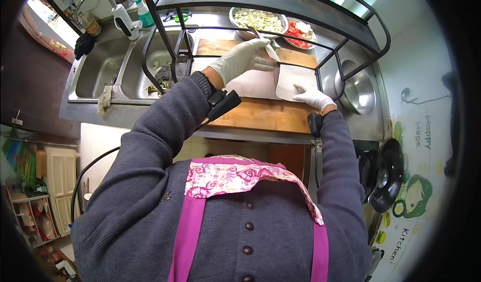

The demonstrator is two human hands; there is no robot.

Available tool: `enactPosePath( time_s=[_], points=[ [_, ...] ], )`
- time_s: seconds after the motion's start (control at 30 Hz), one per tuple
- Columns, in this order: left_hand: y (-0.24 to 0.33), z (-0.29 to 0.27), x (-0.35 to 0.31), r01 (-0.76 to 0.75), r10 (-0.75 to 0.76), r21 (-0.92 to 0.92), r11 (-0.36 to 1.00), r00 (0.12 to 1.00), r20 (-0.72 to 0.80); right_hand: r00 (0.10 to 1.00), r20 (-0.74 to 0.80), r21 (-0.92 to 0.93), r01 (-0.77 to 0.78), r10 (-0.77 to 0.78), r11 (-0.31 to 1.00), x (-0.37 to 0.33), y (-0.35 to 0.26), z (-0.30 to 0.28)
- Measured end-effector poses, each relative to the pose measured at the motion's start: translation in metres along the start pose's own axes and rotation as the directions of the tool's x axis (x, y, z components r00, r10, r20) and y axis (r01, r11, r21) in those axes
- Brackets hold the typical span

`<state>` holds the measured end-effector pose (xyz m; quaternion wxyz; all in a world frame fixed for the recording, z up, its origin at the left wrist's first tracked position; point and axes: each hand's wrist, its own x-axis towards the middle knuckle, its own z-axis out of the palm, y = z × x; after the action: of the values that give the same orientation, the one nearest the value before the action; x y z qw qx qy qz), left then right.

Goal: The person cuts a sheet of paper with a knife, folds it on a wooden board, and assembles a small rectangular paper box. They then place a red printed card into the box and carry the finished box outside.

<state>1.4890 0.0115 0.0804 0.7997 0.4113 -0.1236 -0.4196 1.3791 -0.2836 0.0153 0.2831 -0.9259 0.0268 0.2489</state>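
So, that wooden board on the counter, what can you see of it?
The wooden board is broad and flat, light brown, with visible grain. It lies along the front of the steel counter. A pale, flat covering hides its middle, leaving strips showing nearer and farther. The right hand is over its right end; contact can't be told.

Steel counter (365, 126) under wooden board (260, 115), metal basin (362, 90), pale-food bowl (286, 24), red-food bowl (303, 47)

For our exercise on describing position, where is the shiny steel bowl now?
In the head view, the steel bowl sits at the right end of the counter, right of the gloved right hand and partly behind the black rack.
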Motion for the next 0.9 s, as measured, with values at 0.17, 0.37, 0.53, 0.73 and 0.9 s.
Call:
enactPosePath(
  time_s=[0.17, 0.37, 0.53, 0.73, 0.9],
  points=[
    [-0.01, 0.02, 0.002, -0.02, 0.033, -0.071, 0.997, 0.982, 0.187, 0.989, -0.12, -0.165, 0.062, -0.083, 0.984, -0.007, -0.033, 0.016],
    [-0.023, 0.073, 0.027, -0.043, 0.006, 0.238, 0.97, 0.988, 0.154, 0.99, 0.008, 0.043, -0.142, 0.142, 0.989, -0.005, -0.044, 0.015],
    [-0.026, 0.066, 0.046, -0.242, 0.002, 0.584, 0.775, 0.925, 0.38, 0.914, -0.4, 0.486, 0.141, 0.076, 0.862, -0.01, -0.005, 0.036],
    [-0.055, -0.005, 0.065, -0.065, -0.02, 0.789, 0.612, 0.995, 0.097, 0.839, -0.521, 0.184, -0.069, 0.157, 0.981, 0.001, 0.044, 0.038],
    [-0.109, -0.056, 0.063, -0.286, 0.124, 0.842, 0.458, 0.958, 0.258, 0.646, -0.6, 0.793, 0.399, 0.472, 0.461, 0.021, 0.071, 0.064]
  ],
)
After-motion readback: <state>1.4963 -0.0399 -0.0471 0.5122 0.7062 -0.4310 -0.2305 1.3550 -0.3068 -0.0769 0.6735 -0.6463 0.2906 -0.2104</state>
